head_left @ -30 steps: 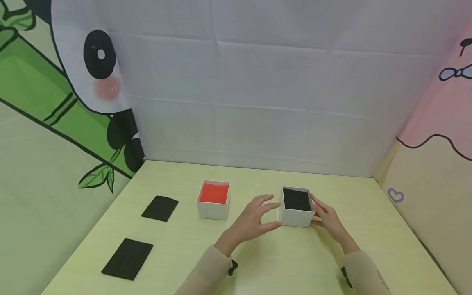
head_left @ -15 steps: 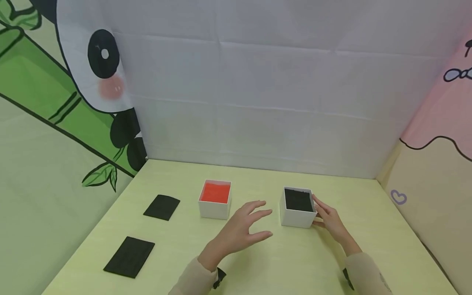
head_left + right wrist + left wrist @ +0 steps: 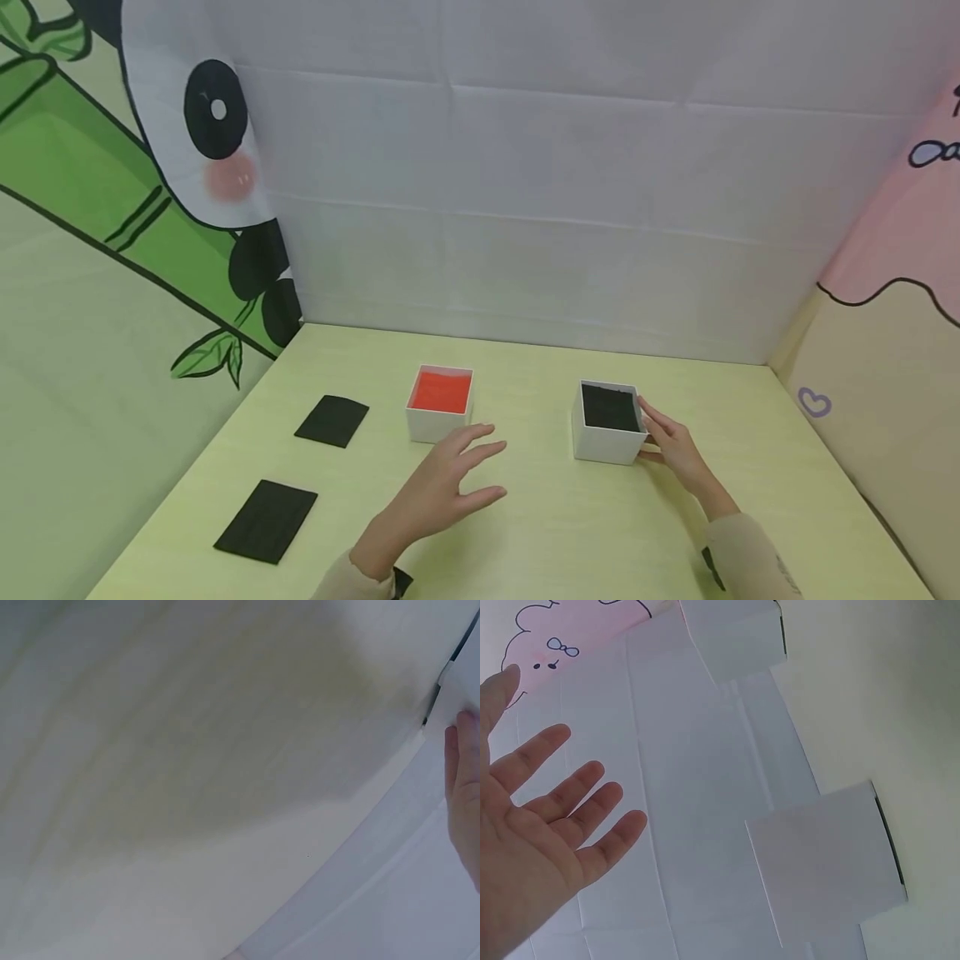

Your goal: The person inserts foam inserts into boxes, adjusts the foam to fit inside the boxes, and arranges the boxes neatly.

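A white box (image 3: 607,446) with a black filling or lining showing inside its top stands right of centre on the table. My right hand (image 3: 678,454) touches that box's right side with fairly straight fingers; in the right wrist view the hand (image 3: 466,795) lies against the white wall. A second white box (image 3: 425,426), with red inside, stands further left. My left hand (image 3: 442,483) hovers in front of it, fingers spread and holding nothing. In the left wrist view the palm (image 3: 532,832) faces the camera, apart from both boxes.
Two flat black pieces lie at the left, a smaller one (image 3: 332,421) behind a larger one (image 3: 266,522). A pale yellow table (image 3: 555,533) bears everything. A white cloth backdrop (image 3: 555,192) rises at its rear edge, with printed panels on both sides.
My left hand has drawn away from the black-filled box, moving left and slightly nearer to me. The right hand stays at that box's side. The view has shifted slightly.
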### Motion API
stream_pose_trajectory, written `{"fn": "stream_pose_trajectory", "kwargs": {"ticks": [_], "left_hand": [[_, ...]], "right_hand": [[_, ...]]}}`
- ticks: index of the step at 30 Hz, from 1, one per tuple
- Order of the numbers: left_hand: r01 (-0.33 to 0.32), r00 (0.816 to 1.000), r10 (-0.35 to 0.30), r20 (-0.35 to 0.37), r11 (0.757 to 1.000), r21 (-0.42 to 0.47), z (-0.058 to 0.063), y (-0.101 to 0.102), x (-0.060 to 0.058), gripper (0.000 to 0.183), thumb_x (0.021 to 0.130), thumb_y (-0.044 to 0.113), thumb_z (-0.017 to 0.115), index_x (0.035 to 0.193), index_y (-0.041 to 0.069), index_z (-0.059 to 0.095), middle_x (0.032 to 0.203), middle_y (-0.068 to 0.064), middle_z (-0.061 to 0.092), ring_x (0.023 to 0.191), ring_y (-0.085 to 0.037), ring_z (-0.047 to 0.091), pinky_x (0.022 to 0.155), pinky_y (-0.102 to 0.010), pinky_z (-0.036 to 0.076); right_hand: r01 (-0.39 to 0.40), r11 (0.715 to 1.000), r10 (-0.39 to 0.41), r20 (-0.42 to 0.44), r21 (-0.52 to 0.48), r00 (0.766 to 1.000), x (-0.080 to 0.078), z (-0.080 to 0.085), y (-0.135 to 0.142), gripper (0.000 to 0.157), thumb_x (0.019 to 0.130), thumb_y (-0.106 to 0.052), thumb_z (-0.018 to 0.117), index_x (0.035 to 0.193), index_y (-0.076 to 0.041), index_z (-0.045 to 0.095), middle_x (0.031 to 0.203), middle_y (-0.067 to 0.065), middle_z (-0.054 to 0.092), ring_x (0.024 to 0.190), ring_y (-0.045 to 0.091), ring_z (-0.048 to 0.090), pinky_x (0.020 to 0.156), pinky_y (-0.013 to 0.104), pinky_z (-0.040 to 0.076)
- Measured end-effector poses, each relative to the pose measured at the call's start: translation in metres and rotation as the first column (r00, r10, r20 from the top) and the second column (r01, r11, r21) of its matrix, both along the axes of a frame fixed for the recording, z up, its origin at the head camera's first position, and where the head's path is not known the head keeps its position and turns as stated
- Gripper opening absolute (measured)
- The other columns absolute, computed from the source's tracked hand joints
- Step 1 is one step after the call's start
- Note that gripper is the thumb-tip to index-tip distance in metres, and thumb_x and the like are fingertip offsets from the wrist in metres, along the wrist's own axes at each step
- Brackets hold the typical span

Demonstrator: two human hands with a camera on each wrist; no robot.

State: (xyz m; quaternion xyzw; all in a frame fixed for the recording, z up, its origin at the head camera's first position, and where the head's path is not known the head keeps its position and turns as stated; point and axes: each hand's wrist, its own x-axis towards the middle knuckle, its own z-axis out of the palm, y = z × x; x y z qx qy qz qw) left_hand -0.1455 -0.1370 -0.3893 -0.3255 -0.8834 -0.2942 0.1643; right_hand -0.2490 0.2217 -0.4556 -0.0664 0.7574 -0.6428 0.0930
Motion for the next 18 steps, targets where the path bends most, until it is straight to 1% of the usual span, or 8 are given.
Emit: {"fn": "stream_pose_trajectory", "kwargs": {"ticks": [3,8,12,15,18], "left_hand": [[-0.032,0.999,0.032,0.004,0.999,0.002,-0.002,-0.010,0.005,0.046,0.078,0.036,0.067,0.118,0.013,0.059,0.126,-0.004,0.047,0.116,-0.019,0.042,0.090,-0.039,0.039],[-0.111,0.993,0.111,0.034,0.994,0.009,-0.006,-0.026,0.012,0.046,0.076,0.034,0.070,0.116,0.013,0.061,0.124,-0.003,0.049,0.114,-0.019,0.044,0.087,-0.040,0.042],[-0.185,0.981,0.182,0.072,0.982,0.030,-0.010,-0.037,0.018,0.046,0.073,0.029,0.073,0.114,0.011,0.062,0.123,-0.005,0.050,0.112,-0.020,0.045,0.086,-0.041,0.043],[-0.237,0.967,0.232,0.104,0.971,0.039,-0.013,-0.046,0.022,0.046,0.073,0.027,0.074,0.114,0.010,0.062,0.123,-0.006,0.050,0.112,-0.021,0.045,0.086,-0.043,0.042],[-0.286,0.952,0.281,0.121,0.958,0.029,-0.015,-0.055,0.025,0.046,0.073,0.027,0.074,0.114,0.011,0.062,0.123,-0.006,0.050,0.113,-0.022,0.045,0.086,-0.044,0.042]], "right_hand": [[0.002,1.000,-0.002,0.006,-0.003,1.000,0.001,0.000,0.001,0.051,0.097,-0.020,0.039,0.142,-0.005,0.020,0.139,0.027,0.022,0.085,0.005,0.057,0.078,0.040,0.048],[-0.010,1.000,0.010,0.004,-0.012,1.000,-0.001,-0.002,0.002,0.052,0.097,-0.022,0.039,0.142,-0.006,0.019,0.140,0.027,0.021,0.087,0.005,0.057,0.078,0.041,0.047],[-0.011,1.000,0.011,0.003,-0.015,1.000,-0.003,-0.005,0.002,0.052,0.097,-0.024,0.039,0.142,-0.006,0.020,0.139,0.027,0.024,0.087,0.006,0.057,0.077,0.039,0.048],[-0.003,1.000,0.003,0.005,-0.014,1.000,-0.003,-0.006,0.002,0.051,0.097,-0.023,0.040,0.142,-0.007,0.021,0.138,0.026,0.026,0.086,0.007,0.058,0.076,0.038,0.049],[-0.003,1.000,0.003,-0.001,-0.010,1.000,-0.003,-0.006,0.003,0.051,0.097,-0.023,0.039,0.142,-0.007,0.021,0.137,0.027,0.026,0.086,0.007,0.058,0.076,0.038,0.049]]}}
